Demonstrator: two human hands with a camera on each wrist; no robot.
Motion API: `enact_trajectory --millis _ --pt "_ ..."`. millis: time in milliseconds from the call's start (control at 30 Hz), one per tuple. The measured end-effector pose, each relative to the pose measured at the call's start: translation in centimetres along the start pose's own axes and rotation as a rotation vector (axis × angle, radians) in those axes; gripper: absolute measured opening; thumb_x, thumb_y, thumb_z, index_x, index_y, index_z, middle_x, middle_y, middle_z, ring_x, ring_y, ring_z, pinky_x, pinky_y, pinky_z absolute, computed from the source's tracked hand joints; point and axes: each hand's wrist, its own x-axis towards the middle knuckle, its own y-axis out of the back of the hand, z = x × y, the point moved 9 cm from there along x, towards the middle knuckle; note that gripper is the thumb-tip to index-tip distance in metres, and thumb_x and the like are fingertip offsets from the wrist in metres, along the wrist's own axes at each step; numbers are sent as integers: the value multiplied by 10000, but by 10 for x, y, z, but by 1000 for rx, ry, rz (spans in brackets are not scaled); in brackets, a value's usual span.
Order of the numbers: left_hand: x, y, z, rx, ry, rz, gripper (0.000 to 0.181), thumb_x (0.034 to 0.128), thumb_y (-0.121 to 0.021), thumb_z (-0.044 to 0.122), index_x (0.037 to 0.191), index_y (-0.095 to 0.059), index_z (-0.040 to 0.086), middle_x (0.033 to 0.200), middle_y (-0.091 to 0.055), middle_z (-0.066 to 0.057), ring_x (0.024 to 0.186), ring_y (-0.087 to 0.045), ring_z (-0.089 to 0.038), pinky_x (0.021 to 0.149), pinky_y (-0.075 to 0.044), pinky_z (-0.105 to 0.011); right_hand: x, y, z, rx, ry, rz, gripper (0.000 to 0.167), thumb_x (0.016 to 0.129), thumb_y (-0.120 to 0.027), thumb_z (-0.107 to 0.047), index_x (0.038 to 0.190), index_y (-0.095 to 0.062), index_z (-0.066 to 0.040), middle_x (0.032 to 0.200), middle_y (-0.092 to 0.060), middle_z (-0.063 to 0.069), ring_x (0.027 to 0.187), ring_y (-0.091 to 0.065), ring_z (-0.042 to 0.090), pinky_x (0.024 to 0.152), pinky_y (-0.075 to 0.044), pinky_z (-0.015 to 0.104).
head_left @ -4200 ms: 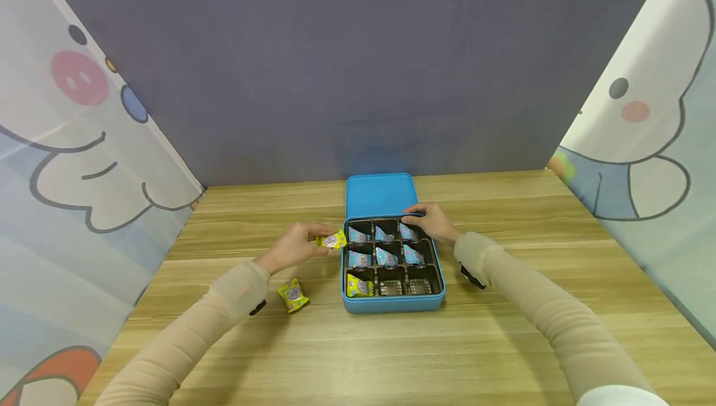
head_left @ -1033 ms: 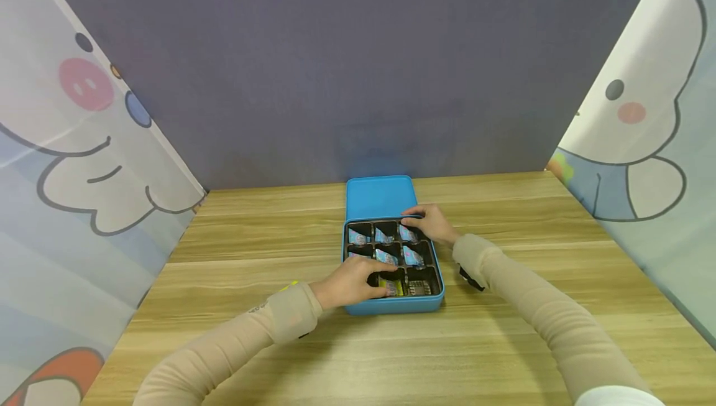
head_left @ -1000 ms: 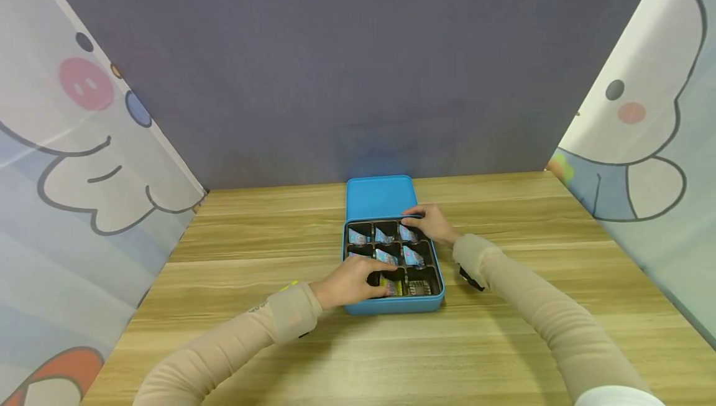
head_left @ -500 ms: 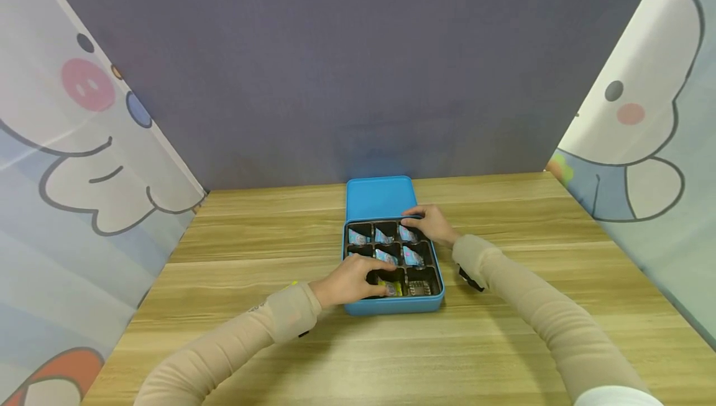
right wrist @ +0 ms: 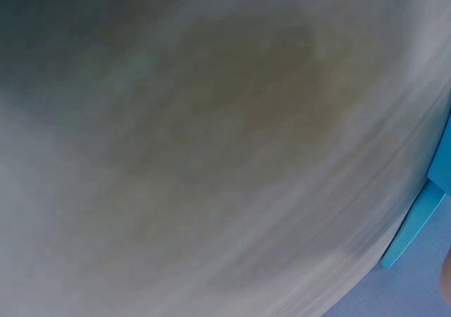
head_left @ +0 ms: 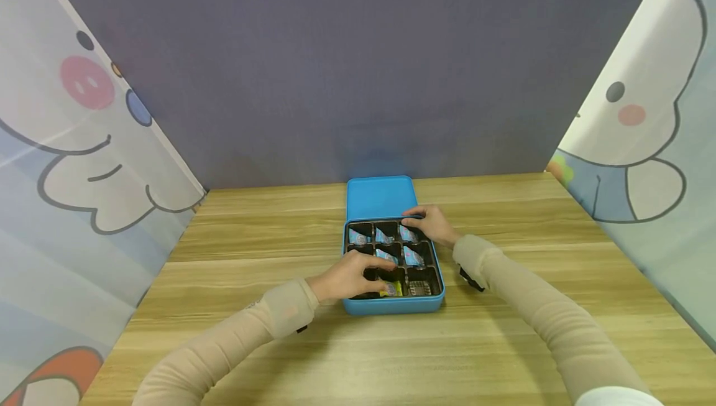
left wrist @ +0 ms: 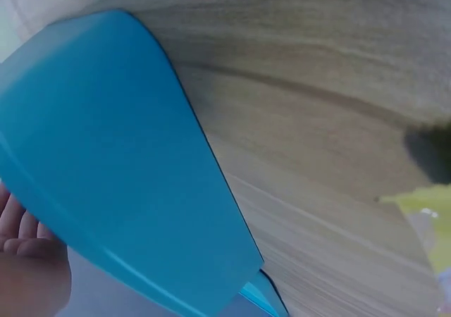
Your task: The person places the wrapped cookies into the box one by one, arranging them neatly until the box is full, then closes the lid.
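Observation:
A blue hinged box (head_left: 394, 306) holds a dark divided insert. Blue-wrapped candies (head_left: 414, 257) lie in its back and middle rows; my left hand covers part of these. A yellow-wrapped candy (head_left: 394, 289) lies in the front middle compartment. My left hand (head_left: 348, 276) reaches over the front left, thumb beside this candy and forefinger above it, the two apart. My right hand (head_left: 433, 224) holds the box's back right corner, thumb inside the rim. In the left wrist view, part of a hand (left wrist: 28, 260) shows past the box wall. The right wrist view is mostly blurred.
The box's lid (head_left: 380, 198) lies open behind it. The front right compartment (head_left: 421, 283) shows bare ridged plastic. Another yellow wrapper (left wrist: 430, 225) lies on the wooden table (head_left: 391, 362), hidden by the left forearm in the head view. A grey panel (head_left: 358, 70) stands behind.
From left of the box, my left hand has brought a yellow candy to the front middle compartment. Lately its fingers shift slightly back and spread from the candy. The right hand stays put.

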Motion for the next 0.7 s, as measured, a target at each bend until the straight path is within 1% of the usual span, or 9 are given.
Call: enact_trajectory --millis 33,67,133,167,233,367,400,567,700 --pt "-1 2 -1 -11 -1 -1 386 868 -639 213 1241 -590 127 1091 -674 -15 378 -382 -1 516 -413 -150 0 0 0 -1 -2 -1 306 875 -628 -233 1126 -651 -60 1157 -604 138 1100 -537 306 918 -466 421" --pt "-2 3 -3 -15 0 -2 388 868 -640 228 1241 -591 132 1122 -663 -10 438 -457 -2 564 -444 -158 0 1 0 2 -5 0 311 874 -628 -235 1129 -649 -58 1161 -602 139 1104 -534 308 920 -464 421" --pt "-4 8 -7 -22 14 -3 393 868 -638 260 1239 -592 140 1182 -634 -3 656 -602 -31 692 -498 -194 1 1 1 6 -15 1 320 872 -632 -238 1135 -646 -57 1164 -601 137 1108 -533 305 923 -462 422" --pt "-6 11 -9 -28 27 -1 396 868 -638 266 1240 -591 139 1197 -624 2 799 -633 -60 768 -508 -227 1 1 1 8 -19 0 323 871 -633 -236 1137 -645 -54 1165 -601 138 1108 -534 305 922 -463 422" --pt "-11 18 -12 -55 53 7 398 869 -638 259 1239 -589 119 1217 -611 -3 1067 -591 -126 880 -500 -305 1 1 0 6 -19 -3 335 872 -631 -233 1149 -638 -45 1175 -594 142 1111 -530 307 923 -463 425" --pt "-23 31 -18 -100 113 28 402 872 -634 215 1253 -576 102 1251 -589 -5 1157 -539 -191 950 -460 -401 2 2 -1 0 -10 -5 330 874 -628 -213 1152 -635 -35 1177 -593 148 1102 -536 307 909 -474 428" --pt "-26 34 -19 -103 114 38 403 871 -634 210 1252 -575 91 1255 -586 -11 1163 -534 -201 962 -451 -413 2 1 -1 -3 -6 -5 328 874 -628 -209 1151 -636 -34 1178 -593 149 1100 -537 307 906 -476 428" --pt "-42 48 -30 -111 158 76 406 877 -628 220 1259 -569 95 1269 -575 -17 1193 -518 -229 1008 -417 -416 2 1 0 -2 -5 -4 323 874 -628 -195 1151 -636 -29 1180 -594 154 1100 -539 308 904 -478 429" --pt "-58 53 -41 -77 169 88 389 873 -632 215 1235 -585 80 1259 -581 -58 1177 -527 -275 996 -426 -428 2 0 1 -7 -7 -2 327 874 -628 -197 1154 -634 -29 1179 -596 156 1102 -538 312 908 -474 434"
